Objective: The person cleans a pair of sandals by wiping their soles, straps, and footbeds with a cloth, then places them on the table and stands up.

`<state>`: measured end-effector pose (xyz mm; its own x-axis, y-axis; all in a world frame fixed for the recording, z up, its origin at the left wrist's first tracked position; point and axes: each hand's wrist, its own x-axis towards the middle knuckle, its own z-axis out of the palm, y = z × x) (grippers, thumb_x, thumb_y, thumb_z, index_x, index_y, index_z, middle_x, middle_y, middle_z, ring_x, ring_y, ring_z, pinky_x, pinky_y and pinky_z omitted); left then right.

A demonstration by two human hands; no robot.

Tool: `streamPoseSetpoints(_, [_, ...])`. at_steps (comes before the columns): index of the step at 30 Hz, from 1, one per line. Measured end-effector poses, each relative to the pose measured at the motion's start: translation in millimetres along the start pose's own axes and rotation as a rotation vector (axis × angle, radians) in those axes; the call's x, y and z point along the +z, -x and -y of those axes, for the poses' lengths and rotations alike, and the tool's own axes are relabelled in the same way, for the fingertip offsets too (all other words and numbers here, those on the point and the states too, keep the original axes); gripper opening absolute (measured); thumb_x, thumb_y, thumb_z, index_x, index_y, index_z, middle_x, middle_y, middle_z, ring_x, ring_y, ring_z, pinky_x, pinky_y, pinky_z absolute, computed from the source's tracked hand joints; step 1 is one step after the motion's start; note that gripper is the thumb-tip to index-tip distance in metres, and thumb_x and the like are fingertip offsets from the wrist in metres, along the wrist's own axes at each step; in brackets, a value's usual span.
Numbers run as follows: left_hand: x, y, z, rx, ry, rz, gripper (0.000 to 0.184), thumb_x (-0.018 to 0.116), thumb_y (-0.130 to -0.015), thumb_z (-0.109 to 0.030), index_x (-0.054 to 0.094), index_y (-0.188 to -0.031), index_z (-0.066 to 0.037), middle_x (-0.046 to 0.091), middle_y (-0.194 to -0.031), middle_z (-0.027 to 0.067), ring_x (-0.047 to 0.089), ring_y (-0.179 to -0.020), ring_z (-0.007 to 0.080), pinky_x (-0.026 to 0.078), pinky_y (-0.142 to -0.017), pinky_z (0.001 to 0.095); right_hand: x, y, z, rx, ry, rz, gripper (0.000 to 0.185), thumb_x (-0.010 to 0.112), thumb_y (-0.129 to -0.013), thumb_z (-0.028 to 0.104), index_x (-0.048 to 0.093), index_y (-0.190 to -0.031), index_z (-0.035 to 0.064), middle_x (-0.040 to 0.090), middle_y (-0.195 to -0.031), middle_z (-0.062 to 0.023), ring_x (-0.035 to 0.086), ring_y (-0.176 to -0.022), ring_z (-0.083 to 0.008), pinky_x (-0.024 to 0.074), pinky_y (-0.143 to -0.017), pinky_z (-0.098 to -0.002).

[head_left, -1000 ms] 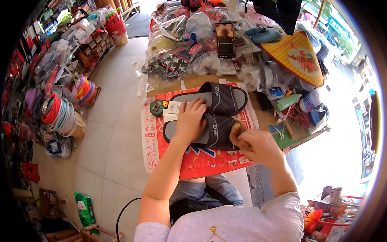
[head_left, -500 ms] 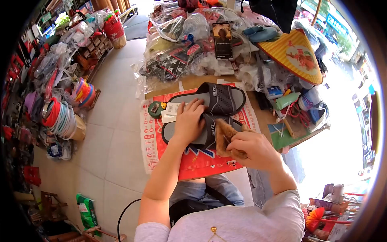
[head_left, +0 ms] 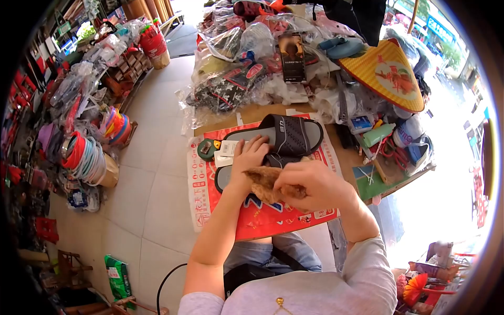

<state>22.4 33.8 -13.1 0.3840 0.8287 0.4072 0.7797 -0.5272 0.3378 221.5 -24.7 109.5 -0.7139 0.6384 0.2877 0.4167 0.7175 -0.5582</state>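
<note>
Sandals [head_left: 298, 137] lie long axis left-right, pointing right. Right hand [head_left: 321, 184] clenches brown cloth [head_left: 264, 185]; left hand [head_left: 249, 161] covers sandals, can't tell its grip.

Just above and right of the frame's centre, a grey slide [head_left: 293, 135] with a black, white-lettered strap lies sole-down; below, its mate [head_left: 223, 178] is partly hidden behind a crumpled, fuzzy brown cloth [head_left: 264, 185].
</note>
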Motion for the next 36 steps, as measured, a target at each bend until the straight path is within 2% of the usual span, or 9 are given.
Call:
streamPoseSetpoints(4, [4,0,-2,-0.032,0.067,-0.080,0.052,0.065,-0.082,-0.035,0.056,-0.128,-0.011,0.054,-0.140,0.0092,0.044,-0.137,0.0268,0.028,-0.115,0.0451,16,-30,-25,0.062,-0.171,-0.170,0.027,0.072,-0.076,0.008,0.068,-0.103,0.0074,0.063,-0.091,-0.0092,0.062,-0.089,-0.0261,0.0490,-0.081,-0.0362])
streamPoseSetpoints(7, [-4,-1,-3,-0.041,0.865,-0.380,0.051,0.061,-0.093,-0.026,0.048,-0.137,-0.005,0.054,-0.138,0.0150,0.053,-0.127,0.0253,0.042,-0.108,0.0381,26,-43,-48,0.018,-0.151,-0.257,0.035,0.071,-0.079,0.009,0.065,-0.113,0.0060,0.062,-0.110,-0.0135,0.056,-0.111,-0.0301,0.0450,-0.094,-0.0375])
streamPoseSetpoints(12, [-32,2,-11,-0.194,1.378,-0.523,0.070,0.069,-0.090,-0.033,0.038,-0.146,-0.003,0.046,-0.146,0.0185,0.050,-0.129,0.0270,0.042,-0.107,0.0405,25,-46,-76,0.008,0.034,-0.579,0.052,0.074,-0.081,0.021,0.057,-0.127,0.0075,0.055,-0.129,-0.0154,0.047,-0.122,-0.0349,0.0335,-0.106,-0.0456])
streamPoseSetpoints(15, [-41,7,-35,0.176,0.664,-0.400,0.083,0.079,-0.080,-0.043,0.042,-0.145,-0.005,0.037,-0.152,0.0206,0.047,-0.132,0.0322,0.041,-0.107,0.0455,31,-39,-77,0.068,0.012,-0.634,0.050,0.070,-0.085,0.019,0.054,-0.131,0.0069,0.054,-0.129,-0.0148,0.045,-0.123,-0.0346,0.0323,-0.107,-0.0443])
streamPoseSetpoints(19, [-43,-2,-73,0.214,0.319,-0.289,0.075,0.085,-0.066,-0.032,0.058,-0.134,-0.015,0.043,-0.146,0.0223,0.046,-0.129,0.0438,0.040,-0.106,0.0482,41,-33,-88,0.187,-0.862,-0.511,0.033,0.049,-0.101,0.013,0.054,-0.132,0.0037,0.057,-0.125,-0.0097,0.053,-0.112,-0.0180,0.0408,-0.098,-0.0308])
streamPoseSetpoints(22, [-45,-2,-65,0.163,0.274,-0.195,0.046,0.072,-0.065,-0.007,0.067,-0.111,-0.006,0.061,-0.117,0.0172,0.061,-0.108,0.0345,0.048,-0.096,0.0423,29,-35,-107,0.172,-0.791,-0.719,0.031,0.048,-0.102,0.015,0.058,-0.126,-0.0003,0.062,-0.115,-0.0073,0.055,-0.106,-0.0127,0.0429,-0.093,-0.0271])
streamPoseSetpoints(27, [-81,6,-41,-0.070,0.405,-0.440,0.034,0.063,-0.069,0.000,0.065,-0.103,-0.004,0.064,-0.109,0.0176,0.062,-0.106,0.0311,0.048,-0.093,0.0380,31,-34,-126,0.187,-0.177,-0.742,0.024,0.063,-0.090,0.012,0.066,-0.112,0.0032,0.064,-0.110,-0.0139,0.056,-0.108,-0.0304,0.0428,-0.095,-0.0378])
streamPoseSetpoints(31, [-82,15,-32,-0.143,0.482,-0.388,0.039,0.066,-0.071,-0.006,0.066,-0.110,-0.007,0.066,-0.103,0.0138,0.060,-0.103,0.0323,0.046,-0.096,0.0418,35,-35,-125,0.103,0.013,-0.706,0.021,0.069,-0.084,0.009,0.068,-0.103,0.0035,0.064,-0.107,-0.0141,0.052,-0.110,-0.0347,0.0418,-0.096,-0.0419])
streamPoseSetpoints(36, [-55,24,-74,0.049,0.305,-0.181,0.048,0.079,-0.077,-0.021,0.063,-0.121,-0.009,0.051,-0.126,0.0209,0.051,-0.120,0.0405,0.041,-0.103,0.0448,37,-35,-129,0.133,0.017,-0.683,0.021,0.069,-0.084,0.010,0.069,-0.103,0.0027,0.063,-0.112,-0.0146,0.052,-0.112,-0.0353,0.0417,-0.097,-0.0430])
